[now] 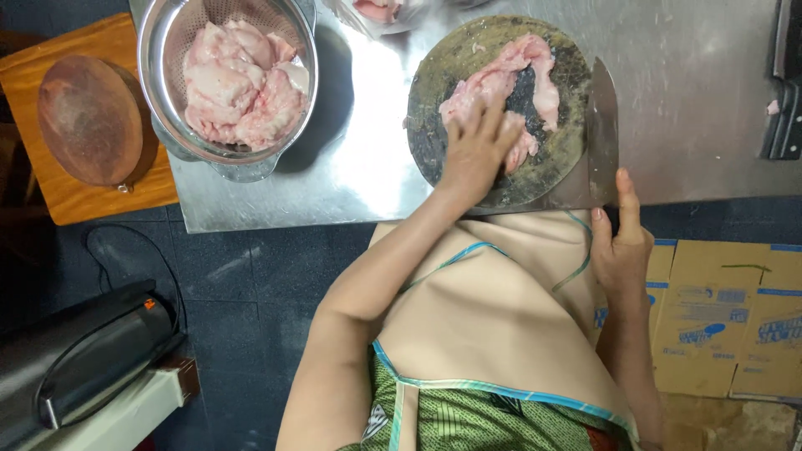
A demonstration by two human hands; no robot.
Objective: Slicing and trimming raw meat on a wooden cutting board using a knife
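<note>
- Nearest to the camera, a beige apron [493,309] with blue piping is hanging over a green patterned garment, filling the bottom middle of the view.
- Far left, a round wooden board [90,119] is sitting on a small wooden stool [75,205] just beside the steel table [368,159].
- Below it, a black and grey appliance [92,355] is lying on the dark floor.
- On the table's left end, a metal colander [227,79] is holding a heap of pale pink raw meat [238,83], well apart from the hands.
- The left hand [476,150] is pressing flat, fingers spread and released, on a strip of raw meat [510,83] lying across the round dark chopping block [501,108].
- A cleaver [603,134] is resting along the block's right edge, its blade pointing away from the person.
- The right hand [622,246] is wrapping around the cleaver's handle at the table's near edge, index finger stretched up toward the blade; the handle itself is hidden.
- Flattened cardboard boxes [727,317] are lying on the floor at the right.
- At the far right edge, a dark tool [785,92] is lying on the table; I cannot tell what it is.
</note>
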